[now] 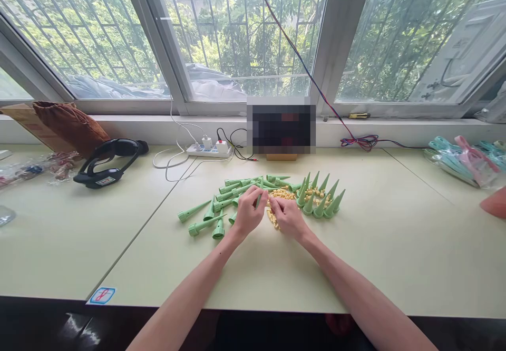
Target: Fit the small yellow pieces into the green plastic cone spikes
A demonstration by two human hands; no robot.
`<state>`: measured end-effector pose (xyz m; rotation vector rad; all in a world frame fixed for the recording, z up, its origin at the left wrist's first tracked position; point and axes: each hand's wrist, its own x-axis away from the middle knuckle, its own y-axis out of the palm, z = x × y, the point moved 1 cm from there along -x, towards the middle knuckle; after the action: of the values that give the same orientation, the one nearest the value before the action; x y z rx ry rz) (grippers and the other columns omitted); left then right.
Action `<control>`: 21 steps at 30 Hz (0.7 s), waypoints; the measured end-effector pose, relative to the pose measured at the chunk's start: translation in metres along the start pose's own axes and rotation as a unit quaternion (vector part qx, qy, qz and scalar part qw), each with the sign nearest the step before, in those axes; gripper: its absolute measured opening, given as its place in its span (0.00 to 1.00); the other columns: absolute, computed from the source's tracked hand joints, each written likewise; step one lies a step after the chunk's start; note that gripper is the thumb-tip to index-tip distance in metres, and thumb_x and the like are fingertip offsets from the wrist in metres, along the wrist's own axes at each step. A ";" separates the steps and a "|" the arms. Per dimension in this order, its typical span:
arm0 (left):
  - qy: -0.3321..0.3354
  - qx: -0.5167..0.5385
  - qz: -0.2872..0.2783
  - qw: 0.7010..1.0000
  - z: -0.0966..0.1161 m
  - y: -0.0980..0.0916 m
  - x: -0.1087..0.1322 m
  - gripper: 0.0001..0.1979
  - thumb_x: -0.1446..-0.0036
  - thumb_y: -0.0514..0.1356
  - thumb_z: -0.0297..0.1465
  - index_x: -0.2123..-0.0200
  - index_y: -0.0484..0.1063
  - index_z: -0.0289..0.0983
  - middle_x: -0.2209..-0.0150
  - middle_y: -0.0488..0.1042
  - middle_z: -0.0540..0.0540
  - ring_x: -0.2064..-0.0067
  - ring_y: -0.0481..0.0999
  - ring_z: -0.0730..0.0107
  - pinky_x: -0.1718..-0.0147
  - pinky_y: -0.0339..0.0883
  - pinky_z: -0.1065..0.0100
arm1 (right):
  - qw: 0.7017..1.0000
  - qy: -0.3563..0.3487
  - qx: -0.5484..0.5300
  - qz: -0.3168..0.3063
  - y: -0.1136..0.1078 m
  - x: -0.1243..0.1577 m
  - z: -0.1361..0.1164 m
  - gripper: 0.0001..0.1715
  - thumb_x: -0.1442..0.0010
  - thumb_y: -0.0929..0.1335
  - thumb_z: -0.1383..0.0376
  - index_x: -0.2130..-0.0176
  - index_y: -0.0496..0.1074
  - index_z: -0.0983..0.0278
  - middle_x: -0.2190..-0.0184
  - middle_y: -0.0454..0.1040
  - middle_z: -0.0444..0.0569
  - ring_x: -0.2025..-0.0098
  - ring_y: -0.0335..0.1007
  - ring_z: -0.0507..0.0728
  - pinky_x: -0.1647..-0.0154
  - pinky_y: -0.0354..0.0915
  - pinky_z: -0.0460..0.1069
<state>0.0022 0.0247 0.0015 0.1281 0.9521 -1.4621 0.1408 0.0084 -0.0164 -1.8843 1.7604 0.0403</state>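
Note:
Closed around a green plastic watering spike (pixel 259 199), my left hand (pixel 249 211) keeps the pointed end up over the table. My right hand (pixel 288 215) meets it, thumb and fingers pinched together beside the spike; whatever is in that pinch is too small to make out. Under and behind both hands lies a pile of small yellow plastic pieces (pixel 281 195). Several loose green spikes (pixel 205 224) lie or stand to the left and behind my left hand. Right of my right hand, more green spikes (pixel 319 206) stand point up in a cluster, with yellow pieces among them.
Along the back are a power strip (pixel 209 149) with cables, a blurred-out dark object (pixel 281 125) and a bundled wire (pixel 359 141). Black headphones (pixel 110 164) and a brown pouch (pixel 69 127) sit at left. Bagged pink and teal items (pixel 468 158) lie far right.

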 end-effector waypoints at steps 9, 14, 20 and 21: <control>-0.022 -0.014 0.004 1.000 -0.001 -0.001 -0.003 0.17 0.34 0.53 0.34 0.77 0.63 0.37 0.75 0.62 0.50 0.74 0.62 0.73 0.72 0.58 0.69 | 0.998 0.018 -0.066 -0.007 0.000 0.001 0.000 0.17 0.34 0.62 0.54 0.68 0.67 0.62 0.75 0.68 0.44 0.77 0.58 0.51 0.76 0.55 0.47; -0.038 -0.018 0.004 0.999 -0.002 0.000 -0.002 0.18 0.34 0.53 0.35 0.77 0.64 0.37 0.75 0.62 0.51 0.75 0.61 0.73 0.73 0.58 0.69 | 0.997 0.005 -0.075 -0.025 0.001 0.002 0.001 0.11 0.36 0.65 0.57 0.62 0.69 0.62 0.71 0.70 0.45 0.76 0.60 0.51 0.76 0.57 0.47; -0.030 -0.021 0.002 0.999 -0.002 0.000 -0.002 0.17 0.34 0.52 0.34 0.77 0.64 0.37 0.75 0.62 0.51 0.74 0.61 0.73 0.73 0.58 0.69 | 0.997 0.003 -0.071 -0.022 0.000 0.001 0.003 0.09 0.37 0.65 0.59 0.66 0.67 0.62 0.76 0.68 0.43 0.76 0.60 0.52 0.76 0.55 0.47; -0.027 -0.022 0.002 0.999 -0.002 0.000 -0.001 0.17 0.34 0.52 0.34 0.77 0.63 0.37 0.75 0.62 0.51 0.74 0.61 0.73 0.73 0.58 0.69 | 0.997 0.003 -0.069 -0.022 0.000 0.001 0.002 0.09 0.37 0.65 0.59 0.66 0.67 0.62 0.76 0.68 0.43 0.76 0.60 0.52 0.76 0.55 0.47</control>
<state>0.0017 0.0268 0.0013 0.0588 0.9389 -1.4333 0.1420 0.0079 -0.0186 -2.0223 1.7586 0.1427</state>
